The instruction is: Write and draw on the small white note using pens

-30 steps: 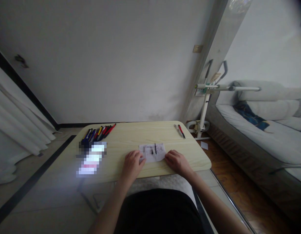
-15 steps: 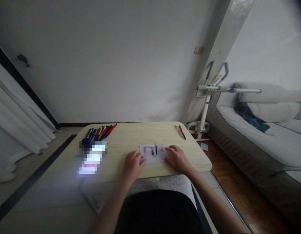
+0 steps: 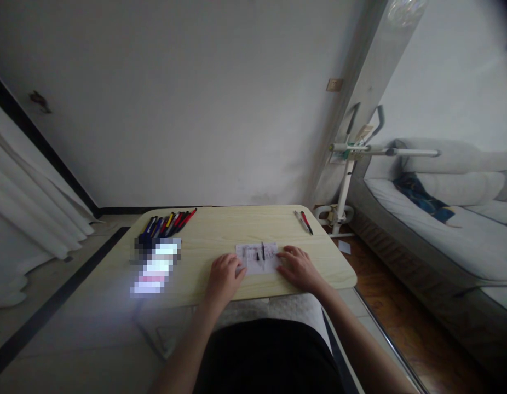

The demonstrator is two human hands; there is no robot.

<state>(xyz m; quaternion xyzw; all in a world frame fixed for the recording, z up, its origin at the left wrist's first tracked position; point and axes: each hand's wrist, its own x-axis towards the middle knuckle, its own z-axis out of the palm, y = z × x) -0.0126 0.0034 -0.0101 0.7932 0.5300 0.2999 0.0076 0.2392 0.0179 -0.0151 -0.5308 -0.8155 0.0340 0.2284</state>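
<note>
small printed sheet (image 3: 257, 261) lies flat near the front edge of the table (image 3: 220, 227). right hand (image 3: 298, 268) is spread on its right edge, gripping nothing. left hand (image 3: 223, 276) curls at the left edge — pinching or only pressing, can't tell. steadying it well wants even pressure on both sides — fingers off the print.
</note>
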